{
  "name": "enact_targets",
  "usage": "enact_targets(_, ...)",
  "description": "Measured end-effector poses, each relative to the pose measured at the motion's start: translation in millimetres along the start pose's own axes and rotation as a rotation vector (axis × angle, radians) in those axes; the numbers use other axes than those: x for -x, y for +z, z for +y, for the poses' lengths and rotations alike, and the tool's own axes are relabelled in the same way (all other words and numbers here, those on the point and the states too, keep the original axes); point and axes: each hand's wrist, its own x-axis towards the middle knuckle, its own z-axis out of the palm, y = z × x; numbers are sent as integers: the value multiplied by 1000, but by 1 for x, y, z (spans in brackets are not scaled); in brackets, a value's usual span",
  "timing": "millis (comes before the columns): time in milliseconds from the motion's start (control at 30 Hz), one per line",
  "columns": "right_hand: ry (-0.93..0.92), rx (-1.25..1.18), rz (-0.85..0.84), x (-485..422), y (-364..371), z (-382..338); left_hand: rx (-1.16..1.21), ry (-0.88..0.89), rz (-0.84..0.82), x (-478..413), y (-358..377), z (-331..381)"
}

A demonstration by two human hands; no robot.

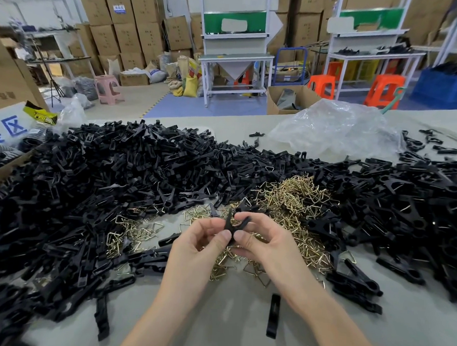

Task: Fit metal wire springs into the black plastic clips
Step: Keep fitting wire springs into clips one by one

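Both hands are raised just above the table (214, 320), close together, and share one black plastic clip (231, 223). The left hand (197, 244) is curled, thumb tip pressed to the clip's lower end, fingers bent in behind it. The right hand (268, 243) is curled as well: its thumb meets the same lower end from the other side, nearly touching the left thumb, and its forefinger hooks over the upper part. The clip stands roughly upright between them, its two halves joined at the bottom and spread apart at the top in a narrow V; whether a spring already sits in it I cannot tell. Straight under and beyond the hands lies a loose pile of brass-coloured wire springs (294, 200), each bent into a small triangle, tangled one into another. A broad heap of black clip pieces (116, 172) covers the table to the left and across the back, and another heap of clips (418, 209), some showing a wire loop, lies to the right. A single black clip half (273, 315) lies alone on the bare surface between the forearms. A crumpled clear plastic bag (335, 128) sits at the far right of the table, and orange stools (322, 85) stand on the floor beyond.
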Motion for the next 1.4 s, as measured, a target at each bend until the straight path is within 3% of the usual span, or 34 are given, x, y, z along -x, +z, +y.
enact_targets(333,-5,10,6,1,0,-2,-19,25,-30,2,2,2)
enact_targets(733,-36,-89,76,3,-1,-5,-551,314,-12,9,7,-1)
enact_targets(1100,-51,29,63,4,1,-4,-505,345,108,10,11,-4)
enact_targets(1200,-160,358,110,5,-7,-9,-504,337,128,9,10,-3)
enact_targets(1300,-380,989,346,1,-26,-9,-502,326,146,8,7,-3)
enact_targets(1400,-199,1360,441,-3,-43,-6,-510,306,158,6,5,-5)
